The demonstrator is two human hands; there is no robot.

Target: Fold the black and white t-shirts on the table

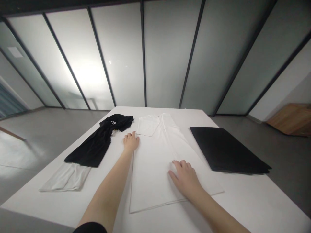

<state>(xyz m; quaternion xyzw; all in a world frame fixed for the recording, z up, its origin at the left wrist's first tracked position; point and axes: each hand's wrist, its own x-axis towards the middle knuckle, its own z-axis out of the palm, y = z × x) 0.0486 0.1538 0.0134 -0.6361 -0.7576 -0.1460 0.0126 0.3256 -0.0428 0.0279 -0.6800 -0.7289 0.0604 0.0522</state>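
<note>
A white T-shirt (157, 174) lies spread out in front of me, its hem towards me and one sleeve (148, 125) at the far left. At its left edge, just below that sleeve, my left hand (131, 141) rests palm down with fingers a little apart. My right hand (186, 178) is over the lower right of the shirt, thumb and fingers spread and slightly bent. Neither hand visibly grips anything, though the undersides of the fingers are hidden.
On the left of the white table (243, 200) lie black clothes (93, 145), one with white print, and a folded whitish cloth (65, 177). Stacked flat black sheets (228, 150) lie at the right. Frosted glass panels (167, 55) stand behind the table.
</note>
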